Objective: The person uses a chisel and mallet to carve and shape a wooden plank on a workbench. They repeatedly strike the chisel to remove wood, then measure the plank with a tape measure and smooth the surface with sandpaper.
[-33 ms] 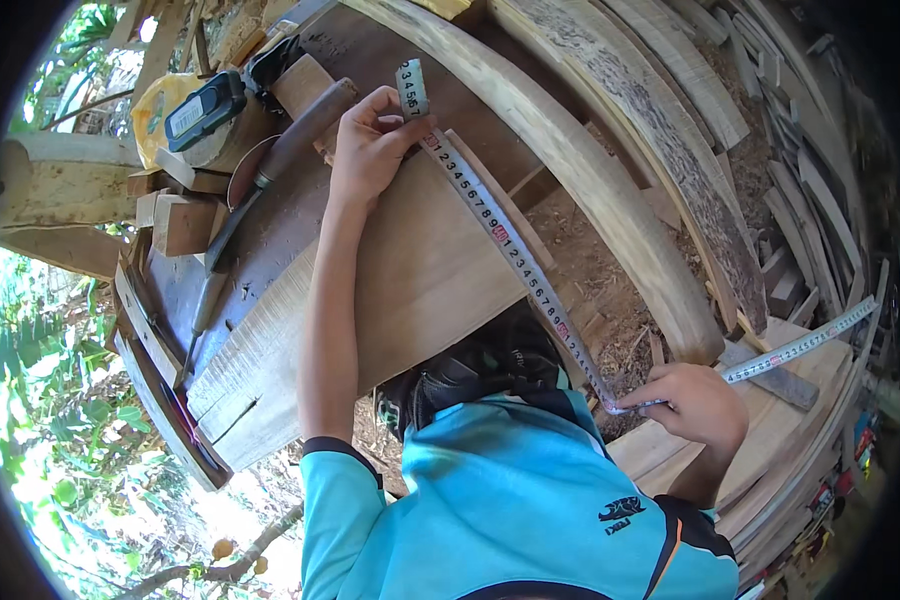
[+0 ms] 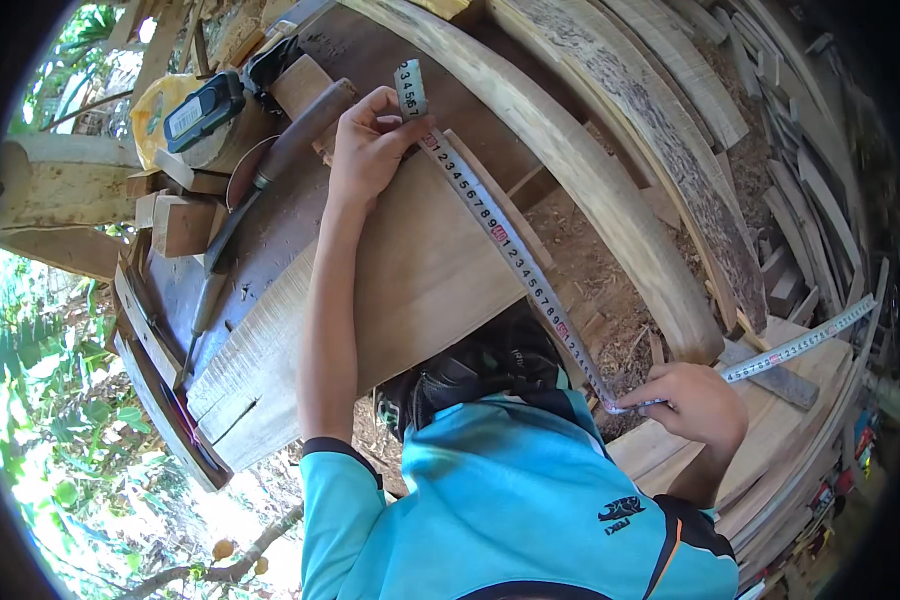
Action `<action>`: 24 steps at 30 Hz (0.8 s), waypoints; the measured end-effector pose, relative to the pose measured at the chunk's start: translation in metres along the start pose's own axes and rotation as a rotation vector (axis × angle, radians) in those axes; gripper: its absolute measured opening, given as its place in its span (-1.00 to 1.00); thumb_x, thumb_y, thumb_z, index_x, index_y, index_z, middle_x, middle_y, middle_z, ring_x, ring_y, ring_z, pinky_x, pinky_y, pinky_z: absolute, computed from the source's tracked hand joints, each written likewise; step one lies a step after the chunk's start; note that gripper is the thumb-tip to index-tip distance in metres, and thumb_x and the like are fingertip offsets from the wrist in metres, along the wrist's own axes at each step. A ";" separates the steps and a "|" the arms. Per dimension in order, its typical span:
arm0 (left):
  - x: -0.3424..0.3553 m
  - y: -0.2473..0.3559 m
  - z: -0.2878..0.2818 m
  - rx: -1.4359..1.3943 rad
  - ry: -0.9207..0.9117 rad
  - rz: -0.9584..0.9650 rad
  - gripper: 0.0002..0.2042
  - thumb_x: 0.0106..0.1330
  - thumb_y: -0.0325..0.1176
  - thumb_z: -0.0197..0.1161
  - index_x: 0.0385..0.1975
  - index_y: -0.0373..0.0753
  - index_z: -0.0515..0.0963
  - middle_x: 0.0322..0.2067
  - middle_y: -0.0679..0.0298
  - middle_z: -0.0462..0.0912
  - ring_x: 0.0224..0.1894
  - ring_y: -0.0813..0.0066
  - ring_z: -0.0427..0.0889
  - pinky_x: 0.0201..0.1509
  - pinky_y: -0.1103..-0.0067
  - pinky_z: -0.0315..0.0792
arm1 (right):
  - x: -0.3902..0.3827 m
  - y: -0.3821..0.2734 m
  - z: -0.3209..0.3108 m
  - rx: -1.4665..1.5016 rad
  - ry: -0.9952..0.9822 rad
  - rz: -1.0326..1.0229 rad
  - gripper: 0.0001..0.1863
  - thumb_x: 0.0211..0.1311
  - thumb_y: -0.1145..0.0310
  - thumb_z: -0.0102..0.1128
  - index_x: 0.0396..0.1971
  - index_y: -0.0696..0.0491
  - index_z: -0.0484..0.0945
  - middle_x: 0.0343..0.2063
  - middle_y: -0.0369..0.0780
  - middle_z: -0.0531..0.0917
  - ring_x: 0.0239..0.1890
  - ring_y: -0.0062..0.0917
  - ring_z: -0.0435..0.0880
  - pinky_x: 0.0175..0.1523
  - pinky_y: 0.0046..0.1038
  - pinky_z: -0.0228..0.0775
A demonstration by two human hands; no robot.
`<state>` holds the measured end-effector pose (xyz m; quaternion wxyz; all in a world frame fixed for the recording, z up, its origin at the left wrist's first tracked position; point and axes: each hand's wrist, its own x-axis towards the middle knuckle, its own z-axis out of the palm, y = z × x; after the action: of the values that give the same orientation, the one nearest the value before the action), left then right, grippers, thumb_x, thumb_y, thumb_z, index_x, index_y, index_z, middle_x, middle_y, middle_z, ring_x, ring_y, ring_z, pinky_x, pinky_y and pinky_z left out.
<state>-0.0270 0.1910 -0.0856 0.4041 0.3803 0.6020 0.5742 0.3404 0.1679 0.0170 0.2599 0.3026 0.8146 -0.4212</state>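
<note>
A white tape measure blade [image 2: 500, 235] is stretched along the right edge of a pale wooden board [image 2: 410, 260]. At the board's far end my left hand [image 2: 370, 140] is closed on the blade, thumb on top, and a short length sticks up beyond it. My right hand [image 2: 698, 400], nearer to me on the right, pinches the same blade at a bend. From there the tape runs out to the right over some planks. Its case does not show. A narrow wooden strip [image 2: 500, 200] lies beside the board's right edge.
Left of the board, a long-handled tool [image 2: 210, 290] and wood blocks [image 2: 185, 222] lie on a dark bench surface [image 2: 280, 215]. A dark device [image 2: 205, 110] rests beyond them. A long curved timber [image 2: 570, 150] arcs along the right, with stacked planks [image 2: 820, 370] further out.
</note>
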 end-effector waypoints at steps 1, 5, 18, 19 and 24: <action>0.000 0.001 0.000 -0.002 0.003 -0.007 -0.90 0.05 -0.51 0.28 -0.52 -0.23 0.47 -0.63 0.39 0.54 -0.59 0.79 0.44 -0.53 0.79 0.25 | 0.001 0.001 0.002 -0.002 0.007 -0.006 -0.67 -0.12 0.48 0.16 -0.28 -0.17 0.62 -0.54 -0.20 0.53 -0.39 -0.30 0.52 -0.30 -0.33 0.33; 0.001 -0.001 -0.003 0.041 -0.025 -0.026 -0.89 0.08 -0.52 0.26 -0.42 -0.22 0.49 -0.54 0.37 0.58 -0.50 0.73 0.51 -0.43 0.76 0.35 | 0.002 0.006 0.007 -0.015 0.016 -0.015 -0.64 -0.12 0.49 0.17 -0.26 -0.22 0.62 -0.55 -0.20 0.52 -0.43 -0.31 0.52 -0.33 -0.33 0.31; 0.003 -0.002 -0.005 0.064 -0.046 -0.020 -0.87 0.08 -0.53 0.25 -0.38 -0.24 0.48 -0.48 0.35 0.59 -0.44 0.69 0.55 -0.34 0.72 0.41 | 0.005 0.008 0.007 -0.023 0.011 -0.004 -0.67 -0.15 0.51 0.15 -0.31 -0.16 0.63 -0.52 -0.16 0.55 -0.36 -0.26 0.53 -0.25 -0.29 0.34; 0.003 -0.001 -0.005 0.070 -0.041 -0.024 -0.87 0.09 -0.53 0.25 -0.38 -0.24 0.48 -0.48 0.35 0.59 -0.45 0.69 0.55 -0.34 0.73 0.41 | 0.005 0.008 0.007 -0.020 0.001 0.011 -0.67 -0.14 0.51 0.15 -0.30 -0.16 0.63 -0.52 -0.15 0.55 -0.36 -0.25 0.52 -0.25 -0.28 0.34; 0.000 -0.001 -0.005 0.094 -0.036 -0.014 -0.88 0.08 -0.54 0.25 -0.40 -0.23 0.47 -0.49 0.36 0.58 -0.45 0.69 0.54 -0.36 0.73 0.41 | 0.006 0.005 0.006 0.006 -0.016 0.007 -0.65 -0.13 0.51 0.13 -0.28 -0.18 0.62 -0.51 -0.13 0.55 -0.36 -0.23 0.52 -0.25 -0.28 0.34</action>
<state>-0.0313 0.1891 -0.0864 0.4005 0.4048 0.6238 0.5354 0.3411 0.1665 0.0069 0.2668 0.3029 0.8101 -0.4252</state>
